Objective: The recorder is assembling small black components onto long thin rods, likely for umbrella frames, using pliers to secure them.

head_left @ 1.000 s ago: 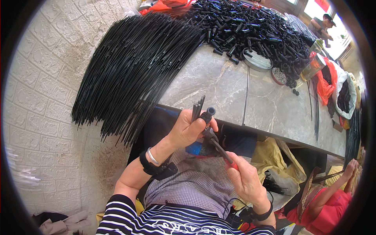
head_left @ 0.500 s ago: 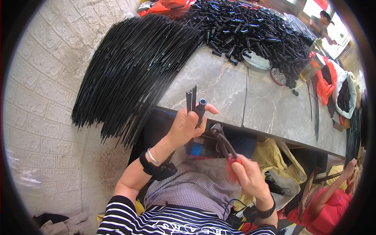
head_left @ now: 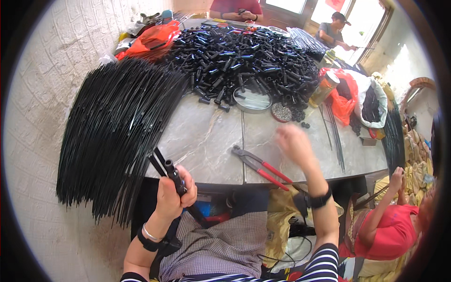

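My left hand [head_left: 174, 195] is wrapped round a black tubular fitting [head_left: 174, 177] with a round open end, and several thin black rods [head_left: 159, 160] stick up beside it. Empty of any tool I can see, my right hand [head_left: 297, 143] hovers over the table, its fingers smeared by motion. It is nearest to a small red dish of tiny silvery pieces [head_left: 282, 113]. End-cutting pincers with red handles [head_left: 260, 167] lie on the tabletop near its front edge, between my hands.
A thick bundle of black rods [head_left: 112, 136] covers the grey marble-look table's [head_left: 199, 141] left side. Behind sits a heap of black tubular fittings [head_left: 244, 58], with a round tin of clear strips [head_left: 253, 101] before it. Bags [head_left: 371, 103] stand right. Co-workers sit across [head_left: 331, 35] and at right [head_left: 387, 230].
My right hand has let go of the pincers, which now lie on the table, and has moved forward over the tabletop. The head view has shifted, showing more of the room's far side.
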Available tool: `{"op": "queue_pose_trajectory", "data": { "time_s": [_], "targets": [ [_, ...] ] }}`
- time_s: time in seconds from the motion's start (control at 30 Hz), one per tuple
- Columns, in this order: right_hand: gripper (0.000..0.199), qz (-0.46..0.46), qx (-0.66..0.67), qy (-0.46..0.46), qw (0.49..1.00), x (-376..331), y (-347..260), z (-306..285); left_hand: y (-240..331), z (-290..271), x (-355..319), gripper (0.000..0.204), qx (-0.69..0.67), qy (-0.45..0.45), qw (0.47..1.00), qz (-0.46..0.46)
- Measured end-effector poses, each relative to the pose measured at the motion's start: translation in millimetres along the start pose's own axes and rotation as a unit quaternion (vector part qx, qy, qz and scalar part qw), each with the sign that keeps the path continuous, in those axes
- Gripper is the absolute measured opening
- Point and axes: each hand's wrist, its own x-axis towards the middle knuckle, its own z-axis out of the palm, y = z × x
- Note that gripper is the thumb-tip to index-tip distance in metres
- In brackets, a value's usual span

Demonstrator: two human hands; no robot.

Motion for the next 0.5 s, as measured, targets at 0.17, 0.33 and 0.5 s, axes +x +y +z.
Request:
{"op": "queue_pose_trajectory", "data": {
  "time_s": [0.17,0.33,0.5],
  "targets": [
    [0.016,0.109,-0.102,0.030,0.988,74.6,58.7,12.5,-5.3,-2.6,2.0,0.067,-0.022,0.012,1.000,-0.008],
    [0.013,0.133,-0.107,0.017,0.985,79.5,56.2,22.8,-3.8,-10.4,4.1,0.068,-0.016,0.023,1.000,-0.012],
    [0.016,0.139,-0.007,0.086,0.987,80.3,58.0,24.4,-4.4,-13.6,5.1,0.067,-0.012,0.024,1.000,-0.009]
  ]
}}
